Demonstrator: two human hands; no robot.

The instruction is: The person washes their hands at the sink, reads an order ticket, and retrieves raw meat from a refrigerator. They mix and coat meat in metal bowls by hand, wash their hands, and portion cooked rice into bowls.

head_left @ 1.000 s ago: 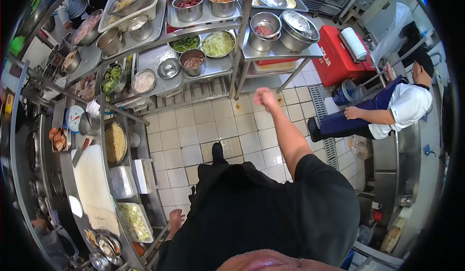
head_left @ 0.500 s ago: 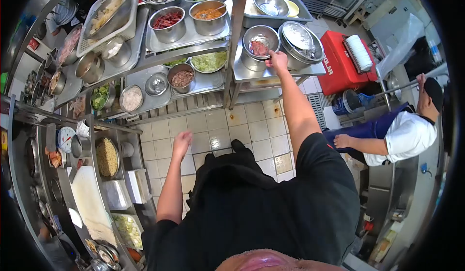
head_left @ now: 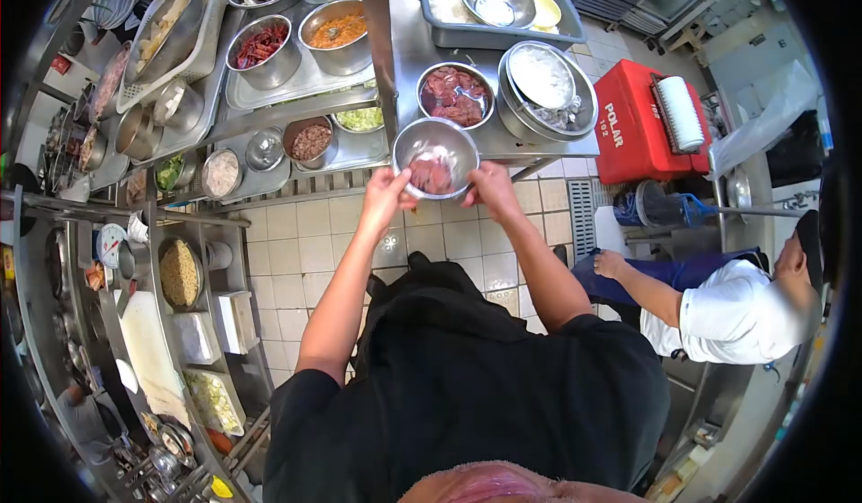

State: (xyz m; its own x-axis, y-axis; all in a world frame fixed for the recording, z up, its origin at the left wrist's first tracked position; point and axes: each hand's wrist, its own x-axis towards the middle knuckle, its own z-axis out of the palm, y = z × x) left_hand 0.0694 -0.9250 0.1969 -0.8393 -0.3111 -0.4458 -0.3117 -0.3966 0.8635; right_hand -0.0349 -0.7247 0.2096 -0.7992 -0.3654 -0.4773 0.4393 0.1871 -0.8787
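Between my two hands is a metal bowl (head_left: 436, 147) with some pieces of red meat (head_left: 431, 176) in it. My left hand (head_left: 388, 194) grips the rim at its lower left, and my right hand (head_left: 491, 187) grips the lower right side. Just beyond the bowl, a metal pot of dark red meat (head_left: 456, 95) stands uncovered on the steel table (head_left: 409, 49). To its right sit stacked metal bowls (head_left: 548, 85) with a clear bag-like cover inside.
Shelves with pans of food (head_left: 260, 52) rise at the left, with an upright post (head_left: 378, 54). A grey tub (head_left: 498, 36) is at the back. A red cooler (head_left: 637, 121) stands right, near a co-worker in white (head_left: 732, 310).
The bowl has come off the pot toward me, uncovering the meat there. My left hand has moved up and taken hold of it too. The co-worker appears lower in view.
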